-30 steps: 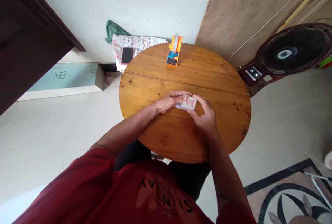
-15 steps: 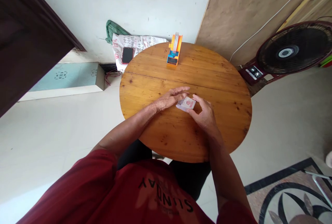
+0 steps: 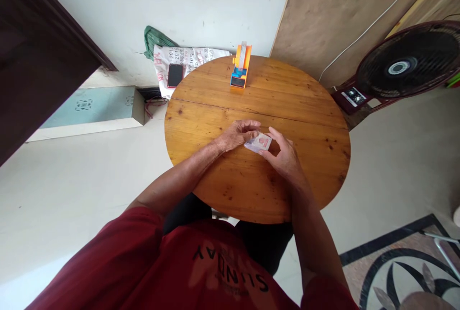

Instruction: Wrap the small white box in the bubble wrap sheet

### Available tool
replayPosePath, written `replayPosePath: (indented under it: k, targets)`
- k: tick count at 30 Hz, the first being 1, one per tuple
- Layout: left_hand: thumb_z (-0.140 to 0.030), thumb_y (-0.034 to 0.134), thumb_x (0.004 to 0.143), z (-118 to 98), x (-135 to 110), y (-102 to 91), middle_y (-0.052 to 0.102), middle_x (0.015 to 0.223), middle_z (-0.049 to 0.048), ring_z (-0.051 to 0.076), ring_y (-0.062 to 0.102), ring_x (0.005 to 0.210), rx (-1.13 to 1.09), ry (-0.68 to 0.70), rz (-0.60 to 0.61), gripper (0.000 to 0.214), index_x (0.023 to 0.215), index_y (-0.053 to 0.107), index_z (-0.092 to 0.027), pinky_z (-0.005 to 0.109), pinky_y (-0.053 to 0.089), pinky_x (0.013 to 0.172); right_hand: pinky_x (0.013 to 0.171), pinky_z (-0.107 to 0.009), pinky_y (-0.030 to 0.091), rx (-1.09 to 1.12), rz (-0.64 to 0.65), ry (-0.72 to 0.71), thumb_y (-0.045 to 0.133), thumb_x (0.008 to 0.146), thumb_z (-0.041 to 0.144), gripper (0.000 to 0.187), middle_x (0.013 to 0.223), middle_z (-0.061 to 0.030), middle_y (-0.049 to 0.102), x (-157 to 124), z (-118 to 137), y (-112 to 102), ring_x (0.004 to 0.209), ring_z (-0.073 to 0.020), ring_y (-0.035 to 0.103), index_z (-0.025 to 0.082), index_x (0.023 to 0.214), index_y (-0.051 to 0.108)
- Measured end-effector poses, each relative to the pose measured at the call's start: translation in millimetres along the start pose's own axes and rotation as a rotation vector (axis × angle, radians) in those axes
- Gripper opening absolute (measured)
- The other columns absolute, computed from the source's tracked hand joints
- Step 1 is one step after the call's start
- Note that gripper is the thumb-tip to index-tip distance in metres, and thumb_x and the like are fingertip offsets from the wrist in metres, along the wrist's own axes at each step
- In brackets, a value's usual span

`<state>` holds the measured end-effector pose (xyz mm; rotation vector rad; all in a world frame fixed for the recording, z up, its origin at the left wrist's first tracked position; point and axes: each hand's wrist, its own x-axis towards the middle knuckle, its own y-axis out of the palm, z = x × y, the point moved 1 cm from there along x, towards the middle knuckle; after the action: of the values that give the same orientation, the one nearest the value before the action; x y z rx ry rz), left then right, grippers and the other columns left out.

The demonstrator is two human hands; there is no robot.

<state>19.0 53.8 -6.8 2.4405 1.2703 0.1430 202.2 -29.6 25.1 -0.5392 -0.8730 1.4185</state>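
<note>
Over the middle of the round wooden table (image 3: 230, 176) is a small white packet (image 3: 262, 142) with a red print, in clear plastic that sticks out loosely at its left end. My right hand (image 3: 285, 156) grips the packet's right side, the thumb at the near edge and the index finger at the far edge. My left hand (image 3: 239, 135) is at the other end, its thumb on the upper left of the plastic and its fingers curved beyond it. Those left fingertips partly hide that end of the wrapping.
An orange and blue tape dispenser (image 3: 240, 68) stands at the table's far edge. Behind the table's left side, a phone (image 3: 175, 75) lies on a printed white sack (image 3: 163, 56) near a green bag (image 3: 156, 39). A fan (image 3: 398, 68) is at the right.
My left thumb has come down a little onto the plastic, and the left fingers have curled slightly. The packet and my right hand stay nearly in place. The view has shifted slightly.
</note>
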Motion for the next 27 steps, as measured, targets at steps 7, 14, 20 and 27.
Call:
replayPosePath:
  k: [7,14,20,27]
  targets:
    - [-0.037,0.092,0.064,-2.2,0.5,2.4,0.070,0.090,0.0021,0.010,0.064,0.071,-0.016,0.001,0.029,0.062,0.115,0.063,-0.016,0.021,0.046,0.064,0.105,-0.058,0.045,-0.056,-0.038,-0.086,0.069,0.083,0.038,0.063,0.124,-0.0111,0.073,-0.4,-2.3,4.7,0.119,-0.0362,0.065,0.027,0.143,0.053]
    - [-0.030,0.088,0.069,2.1,3.4,1.6,0.072,0.100,0.0054,0.012,0.067,0.077,-0.035,0.038,0.031,0.052,0.114,0.065,-0.016,0.023,0.047,0.067,0.104,-0.057,0.046,-0.061,-0.054,-0.081,0.071,0.081,0.038,0.067,0.127,-0.0108,0.071,-0.3,-2.0,5.3,0.119,-0.0358,0.064,0.027,0.144,0.051]
    - [-0.031,0.087,0.069,-1.1,3.9,-4.0,0.073,0.106,0.0076,0.014,0.067,0.084,-0.048,0.086,-0.036,0.053,0.116,0.066,-0.016,0.027,0.049,0.078,0.107,-0.058,0.043,-0.037,-0.046,-0.142,0.072,0.081,0.039,0.070,0.137,-0.0111,0.065,-2.6,6.2,-3.7,0.127,-0.0354,0.060,0.028,0.146,0.046]
    - [-0.029,0.088,0.067,-0.5,2.6,-2.5,0.072,0.108,0.0076,0.012,0.066,0.081,-0.026,0.054,-0.032,0.048,0.110,0.070,-0.017,0.025,0.048,0.073,0.102,-0.050,0.046,0.000,-0.202,-0.240,0.071,0.083,0.031,0.031,0.123,-0.0082,0.072,-0.9,6.4,-6.0,0.116,-0.0297,0.066,0.027,0.113,0.066]
